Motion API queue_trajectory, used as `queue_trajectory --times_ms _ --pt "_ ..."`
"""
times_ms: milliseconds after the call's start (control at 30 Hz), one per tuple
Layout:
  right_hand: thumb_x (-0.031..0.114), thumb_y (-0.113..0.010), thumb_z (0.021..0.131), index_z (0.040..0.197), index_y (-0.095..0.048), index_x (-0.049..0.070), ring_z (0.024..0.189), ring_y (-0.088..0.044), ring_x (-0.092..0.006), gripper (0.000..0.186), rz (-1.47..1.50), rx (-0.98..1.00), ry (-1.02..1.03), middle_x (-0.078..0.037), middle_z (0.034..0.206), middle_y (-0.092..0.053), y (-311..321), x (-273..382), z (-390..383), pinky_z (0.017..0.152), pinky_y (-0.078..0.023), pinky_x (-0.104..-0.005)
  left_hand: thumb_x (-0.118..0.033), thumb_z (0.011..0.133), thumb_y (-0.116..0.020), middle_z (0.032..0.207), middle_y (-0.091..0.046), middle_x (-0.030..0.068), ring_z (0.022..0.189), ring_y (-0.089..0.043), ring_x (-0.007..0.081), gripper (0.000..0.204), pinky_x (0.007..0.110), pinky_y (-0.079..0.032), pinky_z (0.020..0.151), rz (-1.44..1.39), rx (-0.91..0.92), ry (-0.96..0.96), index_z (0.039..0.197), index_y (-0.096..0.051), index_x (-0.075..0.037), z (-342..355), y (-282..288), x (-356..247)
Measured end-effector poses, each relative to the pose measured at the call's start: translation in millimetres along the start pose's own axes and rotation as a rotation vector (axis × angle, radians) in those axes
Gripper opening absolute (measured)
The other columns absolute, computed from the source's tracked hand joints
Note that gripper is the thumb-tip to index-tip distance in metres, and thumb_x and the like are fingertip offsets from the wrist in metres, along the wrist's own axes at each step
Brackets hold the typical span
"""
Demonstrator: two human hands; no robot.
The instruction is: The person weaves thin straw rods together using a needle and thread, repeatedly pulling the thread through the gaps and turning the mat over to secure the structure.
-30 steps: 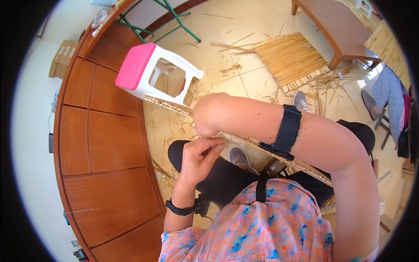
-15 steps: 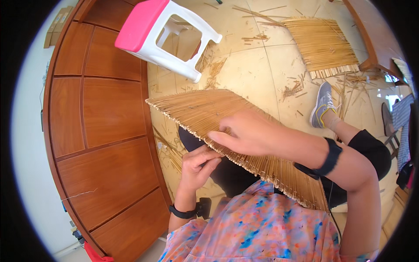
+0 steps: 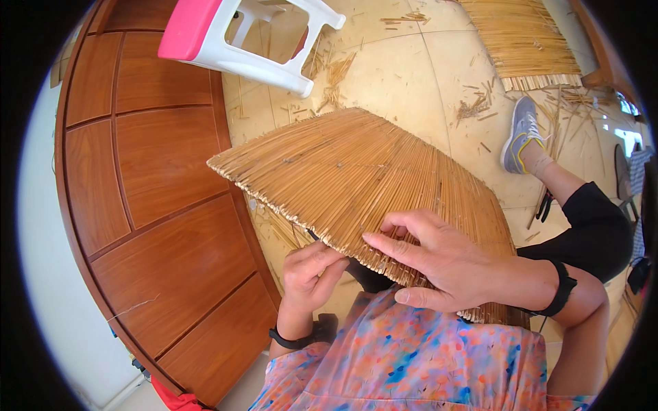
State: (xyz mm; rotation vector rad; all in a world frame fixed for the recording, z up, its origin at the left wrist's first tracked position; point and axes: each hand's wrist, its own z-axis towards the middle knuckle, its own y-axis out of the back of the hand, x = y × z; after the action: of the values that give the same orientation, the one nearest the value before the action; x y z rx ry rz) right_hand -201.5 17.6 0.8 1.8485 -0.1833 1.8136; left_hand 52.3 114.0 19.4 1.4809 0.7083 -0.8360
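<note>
A mat of thin bamboo sticks (image 3: 370, 171) lies across the lap of the person, slanting up toward the left, with its near edge of cut stick ends running from the upper left down to the right. The right hand (image 3: 445, 264) rests flat on top of the mat close to this near edge; its fingers (image 3: 387, 243) are stretched out and point to the left, pressing on the sticks, and the thumb lies along the lower side, so the hand is spread wide and presses on the mat, not closed around it. The left hand (image 3: 312, 270) is just under the near edge, below and to the left of the right hand. Its fingers are curled in narrowly toward the stick ends, and a thin dark thing shows just above it at the edge; whether the hand pinches it I cannot tell. A black wristband (image 3: 562, 288) sits on the right wrist and a dark watch (image 3: 301, 335) on the left one. Behind the mat, on the tiled floor (image 3: 404, 68), a white stool with a pink seat (image 3: 226, 34) lies on its side, and a second mat (image 3: 521, 41) is spread farther away. A wooden panel wall (image 3: 151, 205) curves along the left.
</note>
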Motion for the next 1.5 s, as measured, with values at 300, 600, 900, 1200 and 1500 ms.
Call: queue_trajectory --times_ms 300,600,900,1200,1500 --pt "0.046 -0.069 0.09 0.149 -0.044 0.006 0.123 -0.047 -0.041 0.076 0.029 0.037 0.011 -0.023 0.134 -0.042 -3 -5 1 0.104 -0.043 -0.0467 0.011 0.076 -0.073 0.078 -0.069 0.0121 0.062 -0.066 0.0212 0.023 0.028 -0.049 0.055 0.048 0.007 0.006 0.097 -0.074 0.003 -1 4 -4" --pt "0.038 -0.079 0.081 0.149 -0.046 0.011 0.124 -0.047 -0.0393 0.08 0.099 0.044 -0.009 -0.021 0.134 -0.042 -1 -5 1 0.105 -0.043 -0.0457 0.011 0.072 -0.073 0.078 -0.07 0.012 0.061 -0.066 0.0222 0.024 0.029 -0.049 0.054 0.052 -0.01 -0.01 0.095 -0.075 0.001 -2 2 0" --pt "0.031 -0.08 0.079 0.146 -0.048 0.015 0.121 -0.048 -0.0369 0.077 0.279 0.101 -0.06 -0.019 0.132 -0.044 12 -6 10 0.104 -0.043 -0.0448 0.01 0.073 -0.075 0.082 -0.071 0.0131 0.065 -0.069 0.0224 0.027 0.029 -0.051 0.057 0.036 0.012 0.003 0.099 -0.076 0.0 1 4 -1" --pt "0.027 -0.081 0.078 0.146 -0.047 0.016 0.126 -0.045 -0.0386 0.077 0.189 0.1 -0.035 -0.019 0.134 -0.042 14 0 7 0.106 -0.042 -0.0459 0.01 0.078 -0.072 0.083 -0.07 0.0117 0.067 -0.067 0.0194 0.023 0.028 -0.051 0.058 -0.048 -0.017 0.081 0.098 -0.075 0.001 -5 2 -3" --pt "0.028 -0.081 0.079 0.141 -0.05 0.015 0.126 -0.046 -0.0392 0.071 0.189 0.088 -0.071 -0.019 0.133 -0.043 12 3 9 0.105 -0.042 -0.0455 0.01 0.08 -0.07 0.087 -0.07 0.0131 0.07 -0.068 0.0211 0.024 0.029 -0.052 0.061 -0.067 0.041 0.108 0.103 -0.073 0.002 -3 6 -7"
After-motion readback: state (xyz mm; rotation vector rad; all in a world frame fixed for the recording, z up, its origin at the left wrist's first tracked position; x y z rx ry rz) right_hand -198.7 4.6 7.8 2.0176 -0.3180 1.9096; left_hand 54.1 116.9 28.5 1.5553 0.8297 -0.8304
